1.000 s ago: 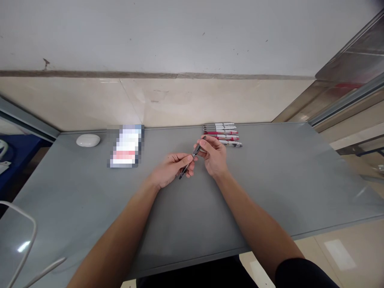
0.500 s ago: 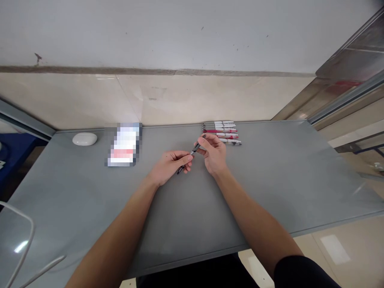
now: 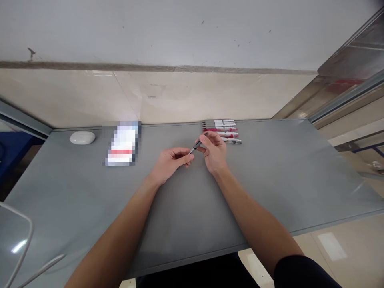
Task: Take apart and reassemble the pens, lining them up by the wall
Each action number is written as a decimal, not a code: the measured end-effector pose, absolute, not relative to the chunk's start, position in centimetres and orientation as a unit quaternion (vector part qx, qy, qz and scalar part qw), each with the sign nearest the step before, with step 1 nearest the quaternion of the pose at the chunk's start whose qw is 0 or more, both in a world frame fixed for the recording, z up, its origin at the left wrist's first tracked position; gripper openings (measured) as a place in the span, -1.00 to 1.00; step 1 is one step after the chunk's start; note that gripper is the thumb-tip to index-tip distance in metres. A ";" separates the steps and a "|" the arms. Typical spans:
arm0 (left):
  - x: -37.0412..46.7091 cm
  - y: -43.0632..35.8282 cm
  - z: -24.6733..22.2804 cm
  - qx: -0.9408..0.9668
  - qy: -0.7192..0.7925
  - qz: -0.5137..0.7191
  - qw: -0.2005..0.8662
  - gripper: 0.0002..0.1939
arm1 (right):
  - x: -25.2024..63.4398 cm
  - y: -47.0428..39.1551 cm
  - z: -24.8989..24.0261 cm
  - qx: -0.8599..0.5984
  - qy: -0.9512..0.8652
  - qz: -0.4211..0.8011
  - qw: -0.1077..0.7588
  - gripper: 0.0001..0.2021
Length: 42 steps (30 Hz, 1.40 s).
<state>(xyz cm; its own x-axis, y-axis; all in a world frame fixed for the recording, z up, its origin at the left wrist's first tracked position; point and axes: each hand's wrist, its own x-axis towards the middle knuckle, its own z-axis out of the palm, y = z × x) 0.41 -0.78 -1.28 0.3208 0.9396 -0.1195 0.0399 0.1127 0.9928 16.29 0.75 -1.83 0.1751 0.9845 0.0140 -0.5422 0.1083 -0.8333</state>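
A dark pen [image 3: 196, 145] with a silvery middle slants between my two hands above the desk. Its lower end is pinched between the thumb and fingers of my left hand [image 3: 172, 162], which hide most of that end. My right hand [image 3: 216, 152] grips the upper end with thumb and fingers. Just beyond the right hand lies a row of several pens [image 3: 223, 124], white, grey and red, side by side near the wall; the hand covers part of the nearest ones.
A blurred-out phone [image 3: 123, 144] lies on the grey desk [image 3: 270, 168] to the left. Beside it sits a white rounded case [image 3: 82, 137]. A white cable [image 3: 30, 232] curves over the front left corner. The wall [image 3: 180, 98] borders the desk's far edge.
The pen's dark lower tip, seen sticking out below my left hand before, is now mostly hidden by that hand. Both hands stay in nearly the same place; the view has shifted slightly.
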 end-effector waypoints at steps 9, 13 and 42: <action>0.5 -1.0 -0.9 0.537 0.377 0.340 0.673 -0.67 | 16.4 0.6 -1.6 -0.362 -0.300 0.584 0.662 -0.81; 0.5 -0.8 -1.1 0.498 0.384 0.334 0.702 -0.69 | 16.5 0.6 -1.5 -0.371 -0.296 0.578 0.664 -0.80; 1.1 -1.2 -0.8 0.561 0.469 0.393 0.557 -0.71 | 16.6 0.9 -1.6 -0.393 -0.279 0.551 0.682 -0.77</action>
